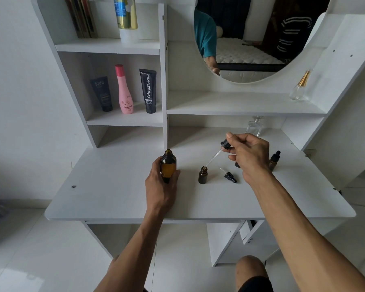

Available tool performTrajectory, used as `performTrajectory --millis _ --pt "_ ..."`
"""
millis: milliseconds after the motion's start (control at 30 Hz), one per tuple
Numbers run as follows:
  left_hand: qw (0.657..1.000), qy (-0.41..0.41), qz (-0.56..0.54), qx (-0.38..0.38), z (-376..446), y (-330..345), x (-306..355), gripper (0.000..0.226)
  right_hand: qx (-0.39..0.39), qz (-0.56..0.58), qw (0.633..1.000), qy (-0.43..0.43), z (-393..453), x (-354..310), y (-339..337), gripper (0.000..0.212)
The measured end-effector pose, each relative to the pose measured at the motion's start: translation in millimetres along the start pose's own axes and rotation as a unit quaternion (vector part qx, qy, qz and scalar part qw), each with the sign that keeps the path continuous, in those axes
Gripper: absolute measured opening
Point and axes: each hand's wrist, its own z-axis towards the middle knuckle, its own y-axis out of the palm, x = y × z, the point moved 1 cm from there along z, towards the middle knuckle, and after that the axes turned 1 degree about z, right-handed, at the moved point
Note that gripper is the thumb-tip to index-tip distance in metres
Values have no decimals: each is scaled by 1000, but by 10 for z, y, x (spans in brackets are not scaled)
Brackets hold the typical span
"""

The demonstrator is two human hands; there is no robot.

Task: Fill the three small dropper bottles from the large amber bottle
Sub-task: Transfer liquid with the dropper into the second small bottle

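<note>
The large amber bottle (168, 165) stands uncapped on the white desk (118, 197), and my left hand (161, 187) grips its lower body. My right hand (248, 153) pinches the black cap of a long glass dropper (216, 154), whose tip points down at the open mouth of a small amber bottle (203, 175). A small black dropper cap (229, 177) lies on the desk right of that bottle. A capped small dropper bottle (274, 160) stands behind my right wrist. Another dark object sits mostly hidden under my right hand.
Shelves behind the desk hold two dark tubes (102, 94), a pink bottle (124, 90) and a spray can (125, 12). Clear perfume bottles (254, 126) stand at the back right below a round mirror (255, 39). The desk's front edge is near my forearms.
</note>
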Motion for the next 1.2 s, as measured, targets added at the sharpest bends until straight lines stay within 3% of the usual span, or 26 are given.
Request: performTrajectory --millis 1200 --pt "1000 9 11 2 -1 -2 5 54 0 -14 1000 -10 3 -20 4 16"
